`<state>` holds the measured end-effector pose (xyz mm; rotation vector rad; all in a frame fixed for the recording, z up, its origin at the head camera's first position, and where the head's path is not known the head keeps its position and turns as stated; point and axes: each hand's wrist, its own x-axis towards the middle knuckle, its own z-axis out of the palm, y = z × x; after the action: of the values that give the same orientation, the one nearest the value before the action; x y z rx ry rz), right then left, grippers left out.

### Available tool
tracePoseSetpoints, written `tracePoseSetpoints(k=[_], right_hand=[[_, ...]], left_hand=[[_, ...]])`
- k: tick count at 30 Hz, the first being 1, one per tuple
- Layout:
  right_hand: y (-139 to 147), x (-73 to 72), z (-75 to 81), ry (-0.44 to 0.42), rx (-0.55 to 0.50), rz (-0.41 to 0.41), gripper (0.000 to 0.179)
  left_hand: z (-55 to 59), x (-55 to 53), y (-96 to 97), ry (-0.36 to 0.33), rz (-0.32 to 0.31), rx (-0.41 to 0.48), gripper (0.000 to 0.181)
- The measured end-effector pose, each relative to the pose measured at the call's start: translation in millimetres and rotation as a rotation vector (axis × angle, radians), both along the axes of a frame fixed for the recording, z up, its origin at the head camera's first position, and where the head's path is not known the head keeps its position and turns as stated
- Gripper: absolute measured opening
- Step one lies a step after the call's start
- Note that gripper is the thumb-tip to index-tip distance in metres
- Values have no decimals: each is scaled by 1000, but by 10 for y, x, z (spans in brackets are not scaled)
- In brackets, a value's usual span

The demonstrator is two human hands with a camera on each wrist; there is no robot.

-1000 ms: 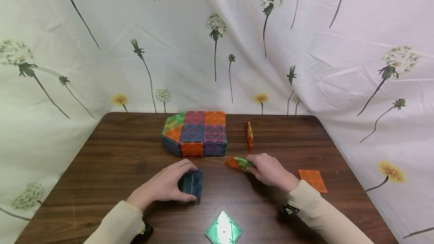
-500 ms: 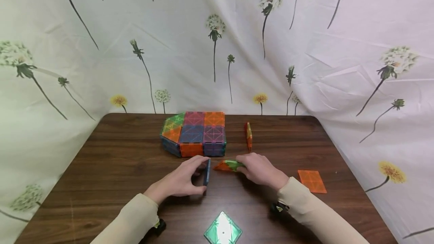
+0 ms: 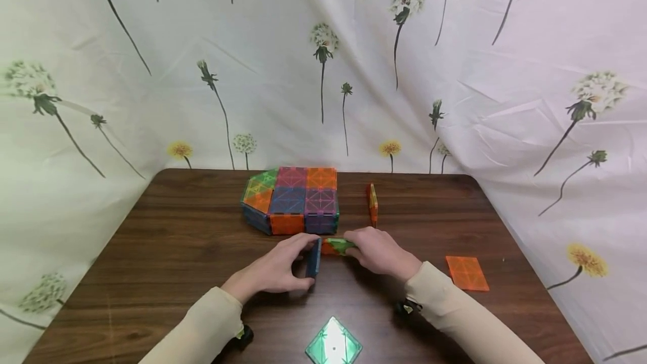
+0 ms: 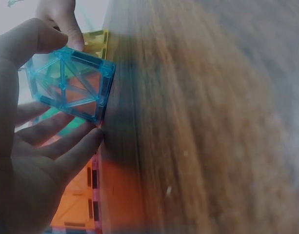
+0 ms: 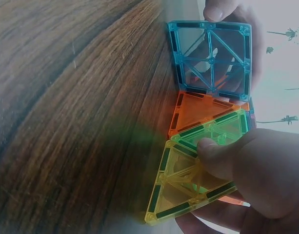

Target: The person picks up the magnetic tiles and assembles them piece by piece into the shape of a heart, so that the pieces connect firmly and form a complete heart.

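My left hand [image 3: 275,267] grips a blue square magnetic tile [image 5: 211,61] by opposite edges, thumb on one side and fingers on the other. The tile stands upright on the table. From the right, my right hand [image 3: 381,251] pinches a joined strip of triangular magnetic tiles, with an orange triangle [image 5: 200,113], a green one [image 5: 222,129] and a yellow one [image 5: 183,178]. In the right wrist view the orange triangle's end meets the blue tile's lower edge. In the left wrist view, the orange and green show through the clear blue tile [image 4: 66,85].
Behind the hands stands a box-like block of joined coloured tiles [image 3: 288,200]. An upright orange-and-yellow piece [image 3: 372,205] is right of it. An orange square tile [image 3: 467,273] lies flat at right, and a green tile [image 3: 333,341] lies near the front. A flowered cloth [image 3: 283,72] hangs behind the table.
My left hand has carried the blue tile rightward and turned it edge-on. My right hand has moved left with the triangle strip, and the two pieces have come together.
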<state>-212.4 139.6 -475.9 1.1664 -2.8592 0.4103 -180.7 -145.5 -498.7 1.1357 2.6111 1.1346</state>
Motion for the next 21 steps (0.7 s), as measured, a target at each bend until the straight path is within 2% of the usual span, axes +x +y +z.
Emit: tracePoseSetpoints(k=[5,10,18,21], right_hand=[[5,-18,9,-13,11,13,7],[-3,-22,11,-9,12,14,6],[0,-26,3,-15,-10,24,5],[29,-20,-8,-13,-12,18,6]], left_hand=[[12,-3,27,-30,5,-31,82],[24,-15,36,-38,6,-22,81],[12,-53,70,34,11,-62,89],[2,-62,66,26,12,-49,87]])
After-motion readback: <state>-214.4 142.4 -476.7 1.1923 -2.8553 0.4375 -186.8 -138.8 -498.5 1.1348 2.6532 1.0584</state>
